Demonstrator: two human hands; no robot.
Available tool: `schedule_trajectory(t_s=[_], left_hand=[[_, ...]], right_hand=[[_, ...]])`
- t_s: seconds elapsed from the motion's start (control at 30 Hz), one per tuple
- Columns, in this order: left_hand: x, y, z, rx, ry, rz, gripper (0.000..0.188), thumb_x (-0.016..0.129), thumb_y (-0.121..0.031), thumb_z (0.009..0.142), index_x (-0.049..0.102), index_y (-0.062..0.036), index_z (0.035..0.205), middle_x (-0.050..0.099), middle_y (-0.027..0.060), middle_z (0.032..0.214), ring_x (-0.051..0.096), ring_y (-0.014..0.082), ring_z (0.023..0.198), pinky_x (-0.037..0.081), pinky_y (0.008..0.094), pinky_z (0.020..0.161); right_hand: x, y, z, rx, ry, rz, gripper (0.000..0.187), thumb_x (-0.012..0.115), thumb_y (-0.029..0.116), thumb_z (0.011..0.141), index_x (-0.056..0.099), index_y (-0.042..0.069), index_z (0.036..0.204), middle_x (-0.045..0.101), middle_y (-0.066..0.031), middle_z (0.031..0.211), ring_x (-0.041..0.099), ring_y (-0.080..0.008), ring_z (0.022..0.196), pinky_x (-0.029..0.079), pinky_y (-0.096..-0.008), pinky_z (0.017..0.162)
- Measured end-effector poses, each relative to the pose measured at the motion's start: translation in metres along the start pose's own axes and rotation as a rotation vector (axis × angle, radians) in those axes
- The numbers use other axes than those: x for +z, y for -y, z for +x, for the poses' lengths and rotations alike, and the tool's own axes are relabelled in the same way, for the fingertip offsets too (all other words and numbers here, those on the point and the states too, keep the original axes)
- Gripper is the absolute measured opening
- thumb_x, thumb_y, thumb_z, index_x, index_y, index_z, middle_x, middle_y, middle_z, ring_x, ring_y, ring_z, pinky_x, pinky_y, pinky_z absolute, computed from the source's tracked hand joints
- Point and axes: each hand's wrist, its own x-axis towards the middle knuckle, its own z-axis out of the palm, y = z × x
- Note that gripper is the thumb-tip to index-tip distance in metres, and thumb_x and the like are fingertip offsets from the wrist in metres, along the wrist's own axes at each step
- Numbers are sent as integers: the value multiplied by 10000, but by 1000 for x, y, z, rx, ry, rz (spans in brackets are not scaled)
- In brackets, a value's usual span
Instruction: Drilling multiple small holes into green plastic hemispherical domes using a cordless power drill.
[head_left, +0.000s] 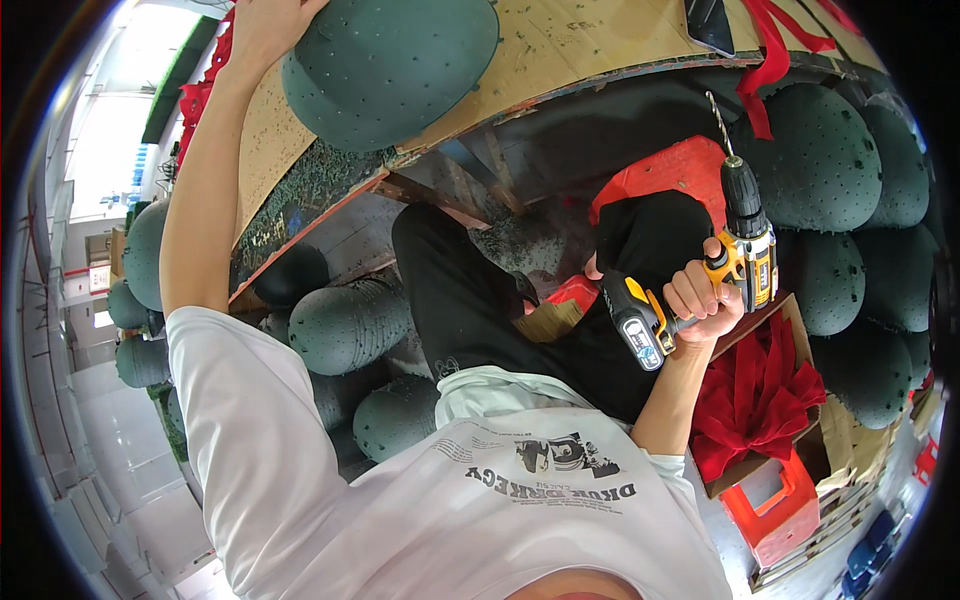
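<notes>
My right hand (706, 303) is closed round the handle of a yellow and black cordless drill (745, 255). Its long twist bit (719, 123) points up and away from me, touching nothing. At the top edge, my left hand (268, 32) is against the left side of a big dark green dome (390, 65); its fingers are mostly cut off by the picture's edge. Small holes and dark crumbs dot the dome, which rests on a cardboard-topped workbench (560, 50). Green shavings (325, 180) cover the bench's near left corner.
A phone (709, 25) and red ribbon (768, 65) are on the bench. Stacked green domes (350, 325) stand at left, and more domes (815, 160) at right. A box of red bows (760, 400) and a red plastic stool (775, 510) sit beside my right arm.
</notes>
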Motion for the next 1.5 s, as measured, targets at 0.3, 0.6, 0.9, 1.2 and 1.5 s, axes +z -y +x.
schedule_trajectory(t_s=[0.3, 0.6, 0.9, 1.2, 1.5], left_hand=[[33, -1, -17, 131, -18, -165, 369, 625, -347, 917, 686, -1, 805, 586, 136, 792, 577, 300, 761, 421, 446, 694], [46, -26, 23, -573, 145, -766, 492, 543, -437, 985, 651, 43, 1003, 663, 226, 1034, 650, 308, 988, 484, 420, 860], [81, -35, 18, -503, 165, -693, 552, 505, -447, 983, 663, 58, 1137, 670, 278, 1147, 638, 399, 1103, 471, 472, 952], [86, -34, 18, -510, 119, -665, 534, 490, -431, 989, 673, 46, 1142, 679, 254, 1157, 637, 390, 1122, 470, 463, 983], [83, -36, 18, -535, 190, -671, 523, 490, -437, 986, 675, 19, 1163, 671, 241, 1191, 629, 380, 1144, 474, 474, 983]], right_hand=[[3, -1, 4, 18, -23, -38, 451, 593, 88, 879, 458, 21, 1304, 461, 11, 617, 434, -99, 537, 394, -290, 559], [17, -43, 22, 40, -248, -404, 425, 594, 87, 829, 511, -2, 1236, 395, -1, 587, 390, -133, 520, 343, -311, 542], [28, -139, 46, 162, -360, -1357, 119, 658, -13, 869, 688, 31, 976, 633, -3, 764, 593, -94, 669, 482, -258, 623], [-11, -156, 50, -129, -148, -1875, 236, 767, 93, 815, 735, 81, 1049, 748, -62, 969, 724, -255, 866, 568, -338, 733], [-6, -157, 52, -92, -133, -1935, 218, 761, 94, 814, 734, 92, 1030, 747, -54, 958, 721, -258, 849, 566, -345, 714]])
